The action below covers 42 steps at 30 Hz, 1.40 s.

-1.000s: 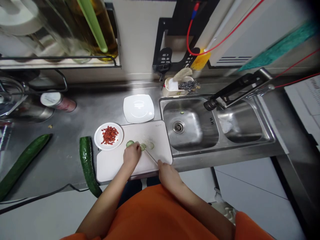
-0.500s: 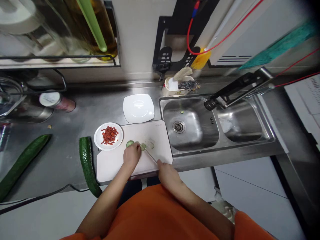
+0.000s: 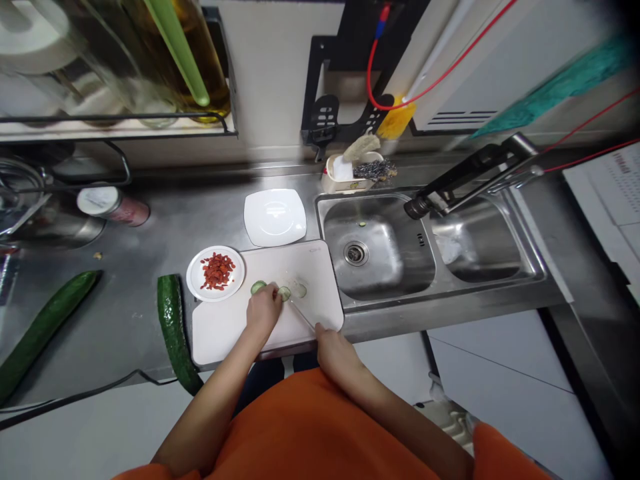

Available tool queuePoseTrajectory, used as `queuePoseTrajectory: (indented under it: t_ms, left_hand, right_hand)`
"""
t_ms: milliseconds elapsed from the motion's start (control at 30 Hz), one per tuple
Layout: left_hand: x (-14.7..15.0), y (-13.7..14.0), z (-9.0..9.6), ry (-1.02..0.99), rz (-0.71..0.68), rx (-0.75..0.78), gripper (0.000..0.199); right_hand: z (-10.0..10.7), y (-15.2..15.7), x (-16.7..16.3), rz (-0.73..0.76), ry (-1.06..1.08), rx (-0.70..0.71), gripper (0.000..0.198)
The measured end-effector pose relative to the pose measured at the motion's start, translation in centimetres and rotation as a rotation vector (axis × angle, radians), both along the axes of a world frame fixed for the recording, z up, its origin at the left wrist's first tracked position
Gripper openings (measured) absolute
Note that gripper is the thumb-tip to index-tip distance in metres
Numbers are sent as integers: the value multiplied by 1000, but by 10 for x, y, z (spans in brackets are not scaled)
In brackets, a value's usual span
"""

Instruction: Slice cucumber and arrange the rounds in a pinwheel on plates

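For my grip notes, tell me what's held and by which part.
The right hand holds a knife at its handle end; the left hand partly covers a cucumber piece, the exact hold hidden.

toward half past seven, the left hand (image 3: 264,310) covers whatever its fingertips press on; toward five, the right hand (image 3: 340,350) hides the handle of the knife (image 3: 303,315). between eight and nine, the left edge cuts off one cucumber (image 3: 47,327). between ten and eleven, the top edge crops an amber bottle (image 3: 207,60). near three, print on a white sheet (image 3: 613,190) is unreadably small.
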<state>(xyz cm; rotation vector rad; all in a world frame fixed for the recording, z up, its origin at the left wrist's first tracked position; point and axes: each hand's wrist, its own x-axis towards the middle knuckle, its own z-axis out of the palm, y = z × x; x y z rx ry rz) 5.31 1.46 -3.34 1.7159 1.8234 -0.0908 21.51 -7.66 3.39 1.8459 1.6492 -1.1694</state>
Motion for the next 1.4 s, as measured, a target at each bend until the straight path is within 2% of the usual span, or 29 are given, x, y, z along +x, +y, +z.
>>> queuePoseTrajectory:
  t_ms: [167,300,467,600,733,867,1000,1100,1167,1300,1400]
  left_hand:
    - [3,1,-2,-44,18,43,8]
    - [2,0,2,-129,48,34,6]
    - [-27,4,10,-262,214,61,13]
    - [-53,7,9,-214,289,92,16]
    - [-56,5,3,-124,158,194,22]
    - [-49,1,-4,-127,-102,389,38]
    - [-45,1,-5,-99,-374,347,39]
    - [-44,5,-1,-60,-406,297,34]
    - [-44,7,3,-48,-399,286,33]
    - [-44,9,9,-25,-394,271,31]
    - [-44,9,9,7,-390,268,30]
  right_hand:
    - [7,-11,17,14,-20,-46,41]
    - [11,-13,26,51,-32,-30,38]
    - [11,-13,28,58,-45,-15,36]
    - [11,-12,27,48,-23,-13,34]
    - [11,-10,27,47,-41,-13,34]
    - [12,-10,30,30,-17,15,32]
    - [11,-18,37,-11,172,109,37]
    - [8,-27,43,-71,374,241,47]
    - [2,-31,43,-115,427,339,48]
    - [-23,-25,34,-210,290,523,53]
    - [-45,-8,24,-252,109,576,54]
